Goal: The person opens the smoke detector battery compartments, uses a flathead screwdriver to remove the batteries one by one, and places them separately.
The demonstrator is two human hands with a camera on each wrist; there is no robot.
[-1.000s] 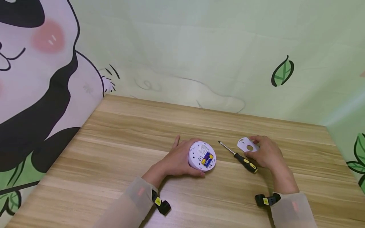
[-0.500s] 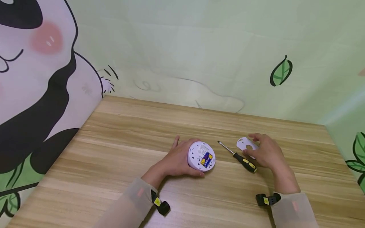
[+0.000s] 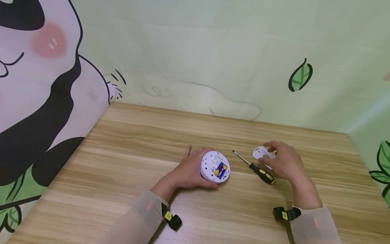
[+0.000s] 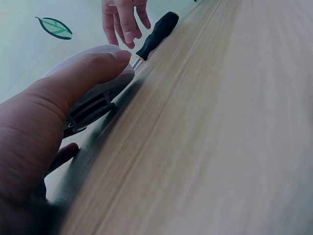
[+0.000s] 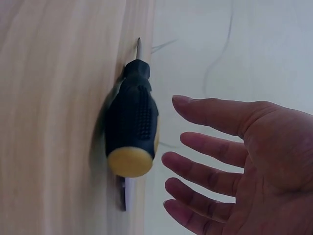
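Observation:
My left hand grips a round white smoke detector by its side, thumb along the near edge. Its back faces up, showing a label and blue-and-yellow batteries in a recess. In the left wrist view, dark slots line the detector's side. To the right, a flat white mounting plate with a round hole lies on the table. Just over the plate's right part is my right hand, its fingers loosely bent and, in the right wrist view, holding nothing. The hand partly hides the plate.
A flat-tip screwdriver with a black and yellow handle lies between the detector and the plate, its tip toward the back left. The wooden table meets a printed wall cloth behind. A panda picture covers the left side.
My right hand has let go of the white mounting plate, which now lies on the table, and has drawn slightly up and away from it. My left hand and the smoke detector have stayed put.

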